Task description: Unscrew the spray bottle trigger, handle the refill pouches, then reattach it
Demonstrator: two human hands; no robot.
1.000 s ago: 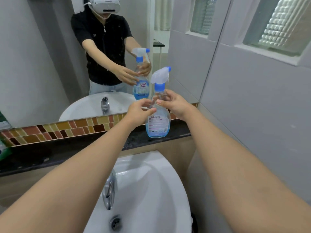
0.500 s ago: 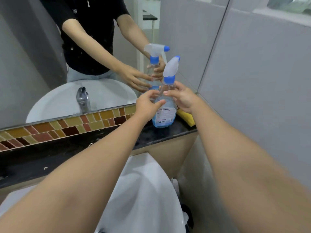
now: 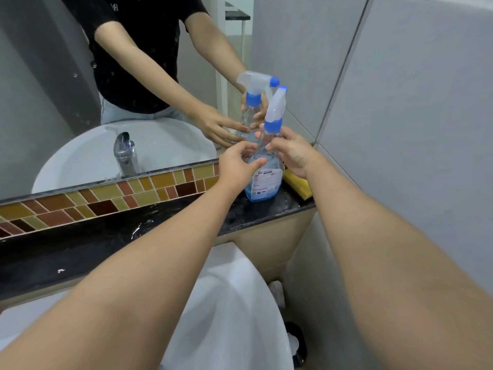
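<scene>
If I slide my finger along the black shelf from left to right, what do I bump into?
Left hand → spray bottle → right hand → yellow sponge in the corner.

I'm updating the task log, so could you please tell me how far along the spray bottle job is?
Nothing looks done yet: the trigger sits screwed on the spray bottle, which stands on the dark ledge. In hand: the left hand and right hand are closing on its neck. Left: unscrewing, the pouches (none visible), reattaching.
</scene>
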